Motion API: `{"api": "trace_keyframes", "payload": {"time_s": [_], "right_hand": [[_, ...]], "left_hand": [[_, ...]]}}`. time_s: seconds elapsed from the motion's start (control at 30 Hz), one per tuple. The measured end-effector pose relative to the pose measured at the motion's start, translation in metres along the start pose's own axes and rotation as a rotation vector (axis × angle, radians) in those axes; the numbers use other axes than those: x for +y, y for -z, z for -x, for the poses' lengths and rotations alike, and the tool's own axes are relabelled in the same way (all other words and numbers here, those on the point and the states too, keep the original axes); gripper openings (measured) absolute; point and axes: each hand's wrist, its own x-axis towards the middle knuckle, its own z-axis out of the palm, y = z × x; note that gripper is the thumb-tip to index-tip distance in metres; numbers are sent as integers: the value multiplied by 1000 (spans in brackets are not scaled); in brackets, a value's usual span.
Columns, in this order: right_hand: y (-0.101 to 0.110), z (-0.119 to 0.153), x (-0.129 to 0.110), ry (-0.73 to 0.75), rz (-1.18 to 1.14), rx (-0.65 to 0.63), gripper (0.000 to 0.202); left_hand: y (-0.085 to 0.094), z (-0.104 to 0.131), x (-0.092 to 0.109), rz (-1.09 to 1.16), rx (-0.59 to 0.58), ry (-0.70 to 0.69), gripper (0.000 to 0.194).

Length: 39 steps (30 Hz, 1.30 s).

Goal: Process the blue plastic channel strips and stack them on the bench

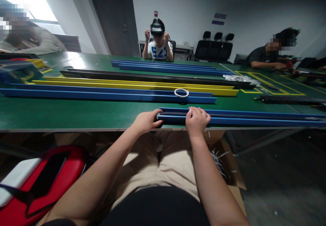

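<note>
A long blue channel with a dark strip inside lies along the near edge of the table and runs off toward the right. At its left end, my left hand grips the tip between thumb and fingers. My right hand is closed over the channel a short way farther right, its fingers curled around the rails; whether anything small is under them is hidden. Just beyond, a white ring that looks like coiled cable rests on another blue channel.
Behind lie yellow channels, a black channel and more blue channels. A plastic-wrapped bundle sits at the right. Three people are around the table. A red stool and a cardboard box stand below.
</note>
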Motion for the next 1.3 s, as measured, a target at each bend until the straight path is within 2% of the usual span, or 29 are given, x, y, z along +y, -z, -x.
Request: {"api": "trace_keyframes", "payload": {"time_s": [0.1, 0.37, 0.57, 0.97, 1.3], "right_hand": [[0, 0, 0, 4, 7, -4, 37], [1, 0, 0, 8, 4, -5, 37], [2, 0, 0, -3, -20, -5, 35], [2, 0, 1, -9, -38, -5, 33], [2, -1, 0, -1, -10, -11, 35]], "left_hand": [[-1, 0, -1, -7, 9, -8, 52], [-5, -1, -4, -19, 20, -52, 47], [-6, -2, -5, -24, 9, -40, 52], [0, -2, 0, -15, -7, -36, 42], [-3, -2, -2, -50, -13, -51, 50]]}}
